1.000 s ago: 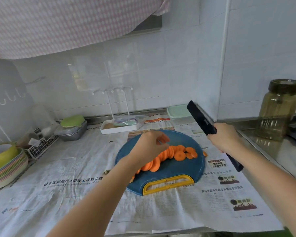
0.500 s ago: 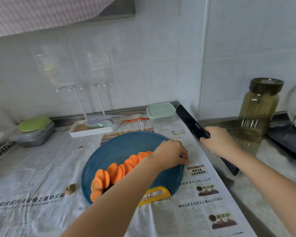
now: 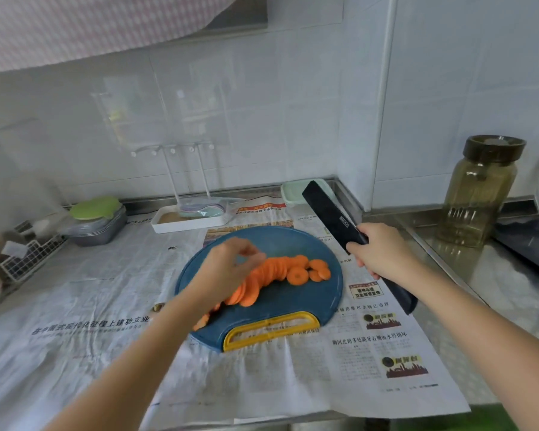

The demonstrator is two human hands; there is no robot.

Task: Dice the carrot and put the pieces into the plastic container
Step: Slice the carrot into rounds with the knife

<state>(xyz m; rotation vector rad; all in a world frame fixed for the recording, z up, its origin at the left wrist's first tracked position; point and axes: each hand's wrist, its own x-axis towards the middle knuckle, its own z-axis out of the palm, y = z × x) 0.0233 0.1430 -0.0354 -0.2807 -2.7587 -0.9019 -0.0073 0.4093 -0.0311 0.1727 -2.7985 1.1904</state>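
Note:
A row of overlapping orange carrot slices (image 3: 296, 275) lies across the round blue cutting board (image 3: 293, 242) with a yellow handle. My left hand (image 3: 227, 265) hovers just over the left part of the row, blurred, fingers loosely curled with nothing visible between them. My right hand (image 3: 381, 255) grips the handle of a black knife (image 3: 333, 213) off the board's right edge, the blade raised and pointing toward the back wall. The plastic container (image 3: 293, 194) with a mint-green lid stands at the back, partly behind the blade.
Newspaper (image 3: 355, 353) covers the counter under the board. A white tray (image 3: 187, 220) with a rack stands at the back, a green-lidded stack of trays (image 3: 95, 219) and a wire basket (image 3: 28, 256) at left. A tinted glass jar (image 3: 479, 194) stands at right.
My left hand went from the board's right edge back over the slices. The slices now lie nearer the board's middle. The knife stays raised in my right hand.

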